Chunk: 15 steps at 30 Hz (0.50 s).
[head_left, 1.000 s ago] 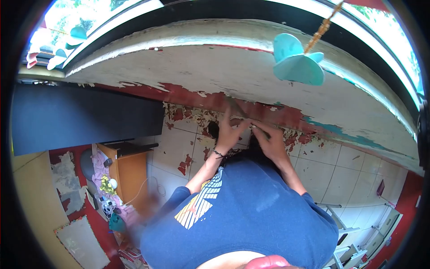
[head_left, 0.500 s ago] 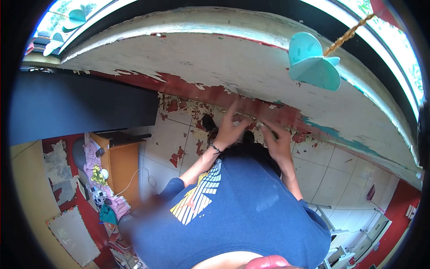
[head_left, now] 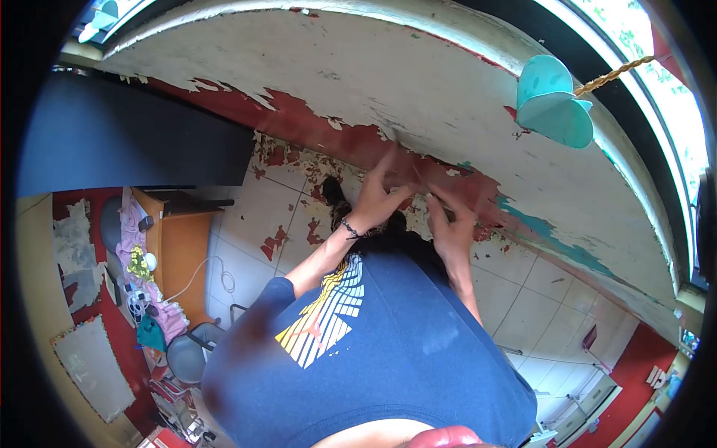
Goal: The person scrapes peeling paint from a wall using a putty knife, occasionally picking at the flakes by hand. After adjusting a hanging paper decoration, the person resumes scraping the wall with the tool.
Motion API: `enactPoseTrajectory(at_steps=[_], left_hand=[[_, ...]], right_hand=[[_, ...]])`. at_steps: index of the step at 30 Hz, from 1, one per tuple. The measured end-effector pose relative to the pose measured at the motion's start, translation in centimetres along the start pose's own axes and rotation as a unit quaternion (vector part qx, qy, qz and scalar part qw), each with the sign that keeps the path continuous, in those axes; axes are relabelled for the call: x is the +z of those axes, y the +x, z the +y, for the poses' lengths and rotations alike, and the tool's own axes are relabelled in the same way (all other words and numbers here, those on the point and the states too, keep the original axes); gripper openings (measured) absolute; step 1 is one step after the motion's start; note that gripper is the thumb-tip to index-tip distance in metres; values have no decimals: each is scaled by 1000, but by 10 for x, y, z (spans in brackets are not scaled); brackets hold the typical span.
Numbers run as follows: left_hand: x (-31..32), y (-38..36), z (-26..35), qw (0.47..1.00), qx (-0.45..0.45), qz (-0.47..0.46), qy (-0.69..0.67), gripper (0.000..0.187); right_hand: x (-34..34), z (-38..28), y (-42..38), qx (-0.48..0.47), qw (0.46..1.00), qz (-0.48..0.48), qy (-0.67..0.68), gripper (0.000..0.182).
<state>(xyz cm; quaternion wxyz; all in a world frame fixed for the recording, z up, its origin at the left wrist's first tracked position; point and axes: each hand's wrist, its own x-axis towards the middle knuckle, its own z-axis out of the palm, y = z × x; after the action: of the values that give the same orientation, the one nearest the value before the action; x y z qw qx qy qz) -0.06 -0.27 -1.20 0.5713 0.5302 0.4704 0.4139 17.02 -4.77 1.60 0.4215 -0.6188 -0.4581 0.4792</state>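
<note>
My left hand (head_left: 376,200), with a dark bracelet at the wrist, reaches to the peeling wall (head_left: 448,119). Its forefinger and thumb are spread apart, and the fingertips blur against the exposed red band (head_left: 287,119). A small greyish shape shows at the forefinger's tip, too smeared to identify. Just right of it, my right hand (head_left: 452,225) is at the lower wall, thumb and forefinger apart, with nothing recognisable in it. Paint flakes (head_left: 273,243) lie on the tiled floor (head_left: 291,213) below.
A teal paper ornament (head_left: 556,104) hangs on a twisted cord at upper right. On the left are a large dark panel (head_left: 134,138), a wooden desk (head_left: 185,250) with cloth and flowers, and a grey chair (head_left: 190,357). Metal-framed furniture (head_left: 579,411) stands at lower right.
The view has shifted, with the desk and floor further left and the ornament further right. Both hands remain at the wall, slightly further left in view. More of the grey chair shows.
</note>
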Motion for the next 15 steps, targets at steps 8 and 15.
enactPoseTrajectory(at_steps=[8, 15], left_hand=[[-5, 4, -12, 998, 63, -17, 23, 95], [-12, 1, -16, 999, 44, 19, 2, 97]], right_hand=[[-9, 25, 1, -84, 995, 2, -61, 29], [13, 25, 11, -62, 998, -6, -12, 31]])
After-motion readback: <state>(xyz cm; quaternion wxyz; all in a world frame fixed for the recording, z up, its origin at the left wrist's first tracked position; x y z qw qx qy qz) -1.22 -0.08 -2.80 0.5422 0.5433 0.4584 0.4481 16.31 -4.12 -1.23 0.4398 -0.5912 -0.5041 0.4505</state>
